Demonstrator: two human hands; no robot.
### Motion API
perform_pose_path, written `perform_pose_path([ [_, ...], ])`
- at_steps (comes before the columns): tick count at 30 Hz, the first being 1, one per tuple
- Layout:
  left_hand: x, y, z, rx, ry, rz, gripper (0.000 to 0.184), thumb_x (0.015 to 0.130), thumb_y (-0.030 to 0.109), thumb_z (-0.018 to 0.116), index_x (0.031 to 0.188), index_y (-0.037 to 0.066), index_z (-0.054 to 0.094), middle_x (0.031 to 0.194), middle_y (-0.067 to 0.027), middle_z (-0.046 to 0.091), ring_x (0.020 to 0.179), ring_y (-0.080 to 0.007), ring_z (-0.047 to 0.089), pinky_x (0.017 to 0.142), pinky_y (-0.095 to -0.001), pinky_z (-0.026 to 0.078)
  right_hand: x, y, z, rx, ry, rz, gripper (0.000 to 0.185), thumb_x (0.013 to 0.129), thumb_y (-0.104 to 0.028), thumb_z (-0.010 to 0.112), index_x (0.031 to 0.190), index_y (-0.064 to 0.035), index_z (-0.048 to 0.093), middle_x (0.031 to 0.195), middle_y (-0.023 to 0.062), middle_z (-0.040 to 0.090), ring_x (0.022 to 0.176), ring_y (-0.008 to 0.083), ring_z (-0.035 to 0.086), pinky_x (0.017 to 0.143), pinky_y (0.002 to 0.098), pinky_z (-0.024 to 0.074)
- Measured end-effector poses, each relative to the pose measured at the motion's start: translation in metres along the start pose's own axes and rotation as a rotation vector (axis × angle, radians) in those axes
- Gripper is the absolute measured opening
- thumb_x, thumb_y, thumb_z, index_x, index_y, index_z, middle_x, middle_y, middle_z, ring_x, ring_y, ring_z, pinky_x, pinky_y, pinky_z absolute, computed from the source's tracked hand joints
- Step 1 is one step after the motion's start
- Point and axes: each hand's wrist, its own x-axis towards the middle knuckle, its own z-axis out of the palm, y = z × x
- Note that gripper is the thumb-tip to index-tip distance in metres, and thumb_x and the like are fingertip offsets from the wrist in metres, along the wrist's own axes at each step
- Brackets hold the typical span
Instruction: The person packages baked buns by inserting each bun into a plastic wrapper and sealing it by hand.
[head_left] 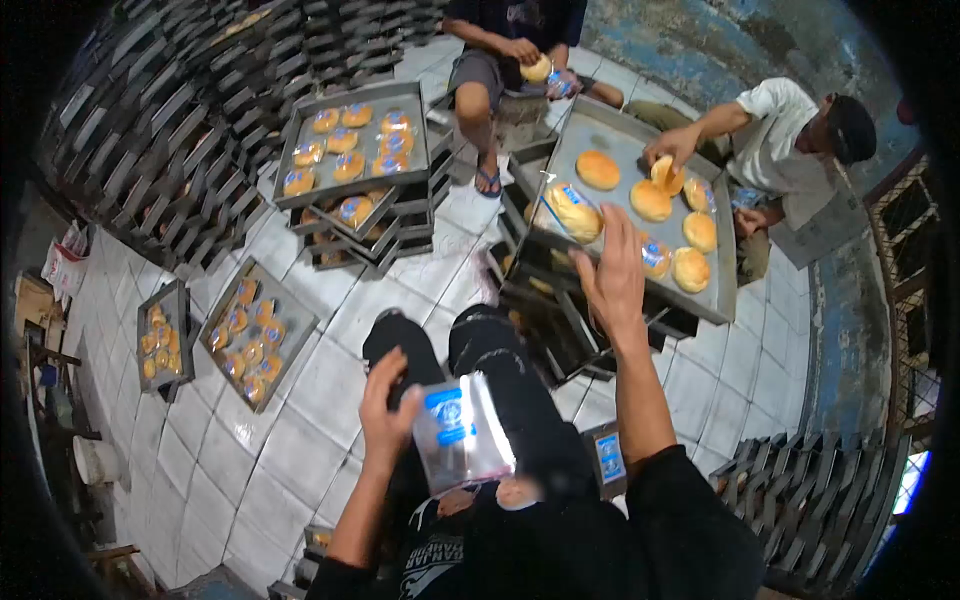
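The left hand [388, 412] is clamped on the left edge of a clear, flat plastic bag printed in blue [465, 430], over the lap at six o'clock. The right hand [615, 270], fingers and thumb apart, reaches towards three o'clock; at its eleven o'clock, just beside it, a round golden bun in clear blue-printed wrapping [573, 212] lies in a grey rectangular metal tray [600, 130]. At two o'clock, a white-sleeved co-worker's hand [675, 147] grasps a golden-brown unwrapped bun [667, 177].
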Motion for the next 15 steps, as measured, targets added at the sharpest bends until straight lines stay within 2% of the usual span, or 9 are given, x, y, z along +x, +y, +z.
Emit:
perform_pose_path([
  [1, -0.007, 0.008, -0.003, 0.264, -0.016, 0.151, 0.046, 0.085, 0.012, 0.075, 0.130, 0.006, 0.066, 0.144, -0.0186, 0.057, 0.131, -0.0365, 0.055, 0.106, -0.0443, 0.046, -0.004, 0.001, -0.005, -0.145, 0.018, -0.007, 0.053, 0.083, -0.009, 0.075, 0.130, 0.0029, 0.054, 0.125, 0.0246, 0.060, 0.119, 0.0439, 0.056, 0.101, 0.0487, 0.0457],
  [4, -0.034, 0.021, -0.007, 0.708, -0.169, 0.162, 0.042, 0.078, 0.008, 0.079, 0.120, 0.014, 0.074, 0.147, -0.0204, 0.053, 0.139, -0.0470, 0.044, 0.110, -0.0513, 0.041, -0.058, -0.031, -0.004, 0.277, -0.359, -0.051, 0.055, 0.083, -0.014, 0.076, 0.130, 0.0025, 0.055, 0.126, 0.0234, 0.059, 0.124, 0.0433, 0.053, 0.106, 0.0496, 0.0426],
  [5, -0.039, 0.015, -0.009, 0.684, -0.169, 0.248, 0.042, 0.077, 0.008, 0.080, 0.118, 0.015, 0.074, 0.148, -0.0197, 0.052, 0.138, -0.0479, 0.044, 0.109, -0.0534, 0.041, -0.087, -0.045, 0.005, 0.510, -0.528, -0.071, 0.055, 0.082, -0.016, 0.077, 0.130, 0.0013, 0.056, 0.126, 0.0231, 0.059, 0.126, 0.0424, 0.052, 0.108, 0.0511, 0.0407],
  [7, -0.043, -0.003, -0.012, 0.616, -0.193, 0.443, 0.042, 0.074, 0.008, 0.082, 0.115, 0.016, 0.074, 0.150, -0.0182, 0.050, 0.135, -0.0497, 0.045, 0.107, -0.0576, 0.042, -0.115, -0.086, -0.001, 0.490, -0.716, -0.283, 0.049, 0.082, -0.016, 0.076, 0.126, -0.0020, 0.060, 0.128, 0.0218, 0.060, 0.127, 0.0378, 0.052, 0.112, 0.0552, 0.0361],
  [8, -0.045, -0.001, -0.013, 0.629, -0.226, 0.491, 0.034, 0.078, 0.006, 0.080, 0.112, 0.011, 0.076, 0.152, -0.0203, 0.048, 0.136, -0.0484, 0.045, 0.108, -0.0553, 0.041, -0.133, -0.091, 0.008, 0.403, -0.685, -0.296, 0.045, 0.082, -0.017, 0.075, 0.123, -0.0045, 0.062, 0.121, 0.0183, 0.061, 0.125, 0.0359, 0.054, 0.113, 0.0556, 0.0357],
  [10, -0.050, 0.005, -0.008, 0.397, -0.121, 0.382, 0.032, 0.081, 0.005, 0.077, 0.113, 0.007, 0.075, 0.153, -0.0208, 0.047, 0.142, -0.0460, 0.039, 0.112, -0.0526, 0.039, -0.152, -0.080, 0.018, 0.378, -0.715, -0.297, 0.027, 0.084, -0.015, 0.070, 0.109, -0.0078, 0.065, 0.104, 0.0126, 0.062, 0.112, 0.0337, 0.059, 0.109, 0.0528, 0.0391],
  [11, -0.050, 0.019, -0.001, 0.280, -0.067, 0.318, 0.031, 0.083, 0.005, 0.075, 0.114, 0.005, 0.075, 0.154, -0.0211, 0.047, 0.145, -0.0448, 0.036, 0.113, -0.0513, 0.038, -0.141, -0.075, 0.011, 0.486, -0.793, -0.251, 0.017, 0.086, -0.013, 0.065, 0.101, -0.0047, 0.066, 0.092, 0.0123, 0.062, 0.101, 0.0328, 0.061, 0.099, 0.0455, 0.0468],
  [13, -0.029, 0.058, 0.014, -0.195, -0.150, -0.121, 0.026, 0.092, 0.009, 0.070, 0.113, -0.005, 0.070, 0.127, -0.0230, 0.066, 0.123, -0.0354, 0.060, 0.101, -0.0450, 0.049, -0.108, -0.068, -0.013, 0.615, -0.821, -0.261, 0.012, 0.086, -0.015, 0.067, 0.094, -0.0056, 0.067, 0.088, 0.0116, 0.062, 0.096, 0.0319, 0.063, 0.085, 0.0425, 0.0513],
  [15, -0.011, 0.039, -0.010, -0.148, -0.687, -0.423, 0.023, 0.095, 0.010, 0.069, 0.113, -0.005, 0.070, 0.110, -0.0228, 0.073, 0.103, -0.0324, 0.071, 0.091, -0.0399, 0.056, -0.073, -0.032, -0.028, 0.765, -0.740, -0.206, 0.017, 0.088, -0.021, 0.076, 0.098, -0.0077, 0.071, 0.092, 0.0084, 0.066, 0.088, 0.0284, 0.066, 0.075, 0.0380, 0.0547],
])
